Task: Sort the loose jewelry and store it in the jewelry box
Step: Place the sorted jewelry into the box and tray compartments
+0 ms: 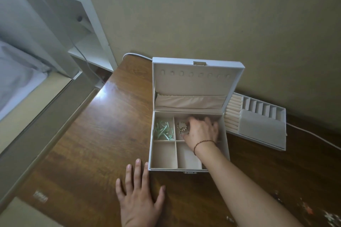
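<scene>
Left hand (138, 192) lies flat on the wooden table (96, 134), fingers spread & straight, tips just touching the jewelry box (188, 170) front-left corner. Box sits open, lid up against the wall. Back-left compartment: mint-green bits (164, 131). Next compartment over: dark beaded rings (182, 128), w/ right hand (200, 132) reaching in, fingers curled down at them; can't tell if it's gripping. Removed tray (258, 123) lies right of the box. Loose jewelry (306, 210) scattered far right, blurry.

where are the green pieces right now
In the head view, the green pieces lie in the back-left compartment of the open jewelry box, just left of the gold rings that the right hand is reaching.
</scene>
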A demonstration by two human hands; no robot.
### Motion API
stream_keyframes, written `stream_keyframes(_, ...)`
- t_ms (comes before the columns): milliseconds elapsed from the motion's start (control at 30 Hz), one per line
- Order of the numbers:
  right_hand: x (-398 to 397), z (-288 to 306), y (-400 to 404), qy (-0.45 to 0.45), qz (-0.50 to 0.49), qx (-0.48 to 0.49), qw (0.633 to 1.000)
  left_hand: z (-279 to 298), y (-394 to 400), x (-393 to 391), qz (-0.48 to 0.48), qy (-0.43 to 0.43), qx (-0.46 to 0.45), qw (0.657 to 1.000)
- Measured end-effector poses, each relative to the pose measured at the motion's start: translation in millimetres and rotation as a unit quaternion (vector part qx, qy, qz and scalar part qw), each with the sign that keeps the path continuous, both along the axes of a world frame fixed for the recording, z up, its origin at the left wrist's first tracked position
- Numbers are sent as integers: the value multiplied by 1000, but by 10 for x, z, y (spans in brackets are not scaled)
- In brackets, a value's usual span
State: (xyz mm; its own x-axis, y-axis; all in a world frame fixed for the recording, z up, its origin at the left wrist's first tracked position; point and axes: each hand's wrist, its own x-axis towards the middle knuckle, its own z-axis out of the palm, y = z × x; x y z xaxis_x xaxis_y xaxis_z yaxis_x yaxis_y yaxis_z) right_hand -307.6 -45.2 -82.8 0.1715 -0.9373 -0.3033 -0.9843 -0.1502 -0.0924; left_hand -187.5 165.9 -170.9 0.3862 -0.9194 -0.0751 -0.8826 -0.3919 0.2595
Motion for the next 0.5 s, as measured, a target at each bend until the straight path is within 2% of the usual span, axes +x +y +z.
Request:
stream_keyframes(267,-71,-99,-133,-109,-73,76,988,14,-8,-1,1,4,-3,1000)
stream_keyframes(400,-26,-163,-94,-162,-110,62,979,-2,-17,8,12,6,-9,1000)
stream_keyframes(500,0,-210,-41,-166,-122,38,978,-11,-16,5,8,9,0,1000)
